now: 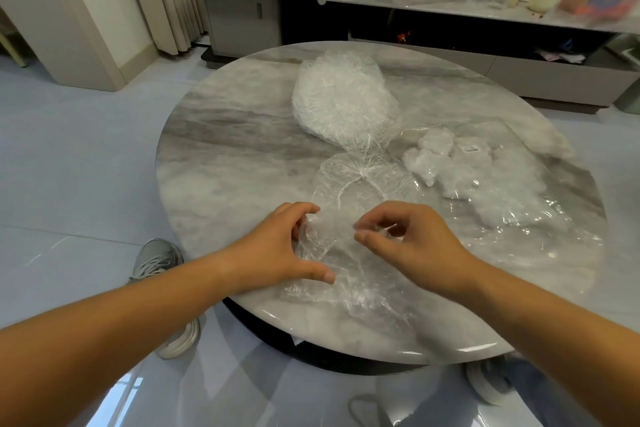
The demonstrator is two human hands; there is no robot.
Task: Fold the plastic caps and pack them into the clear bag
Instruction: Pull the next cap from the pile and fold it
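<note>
Seemingly early: left hand (277, 253) and right hand (405, 239) fingers pinch one plastic cap (332, 253), few folded caps (436, 156) in the clear bag (526, 218), a heap (339, 97) waiting.

cap (330, 255) crumpled, near table edge | clear bag (533, 215) right, part-filled

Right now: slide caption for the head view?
Left hand and right hand hold a plastic cap on the marble table; bundled caps and clear bag lie beyond.

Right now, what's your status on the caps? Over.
Left hand and right hand both pinching one plastic cap on the table, near edge. Clear bag to the right, folded caps inside. Second loose cap lies just beyond the hands.
</note>
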